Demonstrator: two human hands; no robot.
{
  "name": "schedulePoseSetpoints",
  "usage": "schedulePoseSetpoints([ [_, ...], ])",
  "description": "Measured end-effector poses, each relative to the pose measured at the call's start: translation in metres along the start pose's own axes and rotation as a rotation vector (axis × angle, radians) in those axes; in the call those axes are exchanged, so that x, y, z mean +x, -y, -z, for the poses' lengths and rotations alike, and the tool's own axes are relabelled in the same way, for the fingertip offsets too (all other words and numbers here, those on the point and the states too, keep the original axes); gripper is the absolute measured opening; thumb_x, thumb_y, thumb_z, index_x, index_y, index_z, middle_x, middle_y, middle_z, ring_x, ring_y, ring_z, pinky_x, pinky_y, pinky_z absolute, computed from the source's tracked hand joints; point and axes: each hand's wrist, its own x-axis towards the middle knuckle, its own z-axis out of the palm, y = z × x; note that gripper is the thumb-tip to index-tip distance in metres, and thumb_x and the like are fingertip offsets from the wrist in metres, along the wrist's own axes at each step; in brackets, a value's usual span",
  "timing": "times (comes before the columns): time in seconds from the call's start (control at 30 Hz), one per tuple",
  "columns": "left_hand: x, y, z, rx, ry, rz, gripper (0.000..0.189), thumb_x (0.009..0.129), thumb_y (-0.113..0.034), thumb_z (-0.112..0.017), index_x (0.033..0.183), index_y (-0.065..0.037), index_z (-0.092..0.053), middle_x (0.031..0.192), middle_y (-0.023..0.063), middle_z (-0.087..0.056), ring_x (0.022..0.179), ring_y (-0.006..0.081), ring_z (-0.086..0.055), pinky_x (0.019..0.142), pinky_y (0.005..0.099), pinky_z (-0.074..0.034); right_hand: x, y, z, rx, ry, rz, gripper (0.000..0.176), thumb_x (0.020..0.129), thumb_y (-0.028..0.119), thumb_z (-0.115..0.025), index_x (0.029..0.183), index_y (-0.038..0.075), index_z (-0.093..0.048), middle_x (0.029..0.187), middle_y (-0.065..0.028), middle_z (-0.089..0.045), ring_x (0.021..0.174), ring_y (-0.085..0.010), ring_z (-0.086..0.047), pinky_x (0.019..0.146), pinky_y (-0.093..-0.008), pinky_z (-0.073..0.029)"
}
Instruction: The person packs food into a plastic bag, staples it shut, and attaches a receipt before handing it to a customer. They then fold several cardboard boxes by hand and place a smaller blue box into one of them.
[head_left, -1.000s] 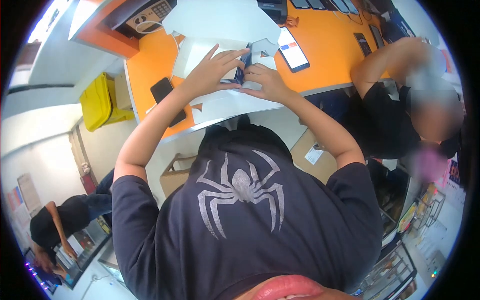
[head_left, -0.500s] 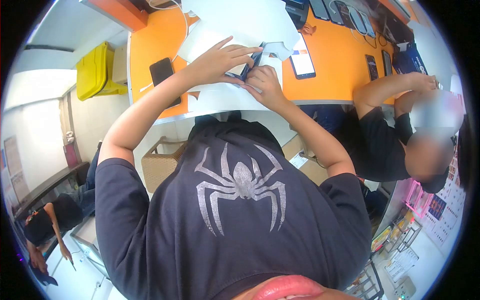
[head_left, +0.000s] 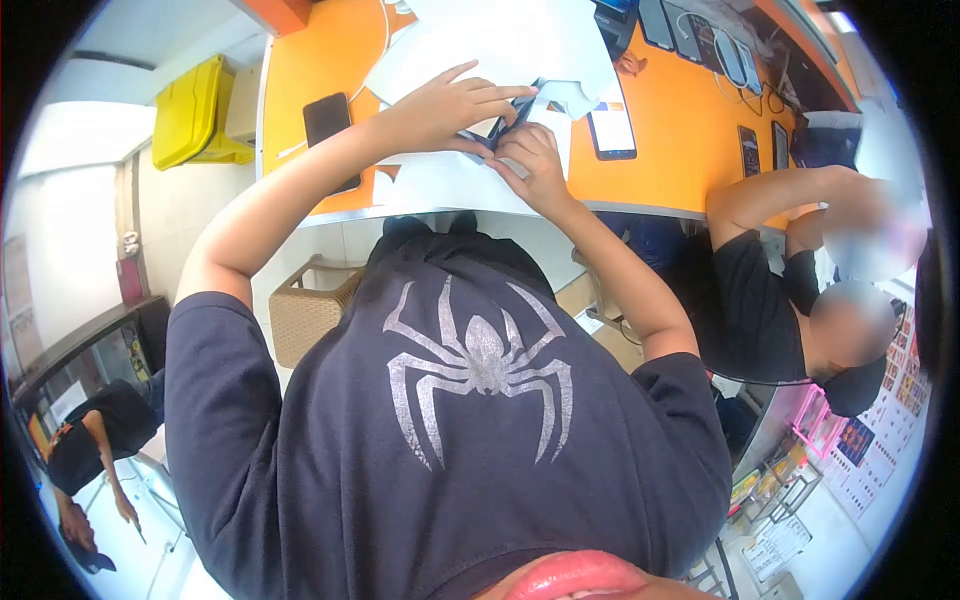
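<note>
A dark, thin, phone-like object [head_left: 512, 118] is tilted up between my two hands over white sheets of paper [head_left: 470, 185]. My left hand [head_left: 455, 112] has its fingers spread over the top and its thumb at the lower edge, gripping the object. Against the object's right side, my right hand [head_left: 533, 160] is closed with bent fingers; its fingertips are partly hidden. A torn, pale blue-white piece [head_left: 568, 97] lies just beyond the object. To the right, a phone with a lit screen [head_left: 612, 130] rests on the orange table [head_left: 670, 150].
A dark phone [head_left: 328, 122] lies left of my forearm. Several phones and cables [head_left: 700, 45] are at the back right. Another person's arm [head_left: 765, 197] rests at the table's right edge. A wicker chair [head_left: 305, 318] and a yellow bin [head_left: 190, 115] stand left.
The view has shifted slightly. My hands keep nearly the same hold on the dark object. The other person at the right has a hand nearer to the face.
</note>
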Motion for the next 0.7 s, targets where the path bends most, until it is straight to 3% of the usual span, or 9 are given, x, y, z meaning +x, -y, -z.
schedulePoseSetpoints([
  [0.7, -0.0023, -0.0039, 0.0021, 0.034, 0.032, 0.019, 0.045, 0.069, -0.041, -0.068, 0.104, -0.016, -0.052, 0.142, -0.0041, -0.035, 0.118, 0.0181, -0.047, 0.106, 0.049, -0.026, -0.0036, 0.0061, -0.0019, 0.014, 0.005, -0.067, 0.01, 0.071, 0.012, -0.068, 0.078, 0.009, -0.061, 0.087, -0.0028, -0.057, 0.094, -0.021, -0.053, 0.101, -0.0455, -0.028],
])
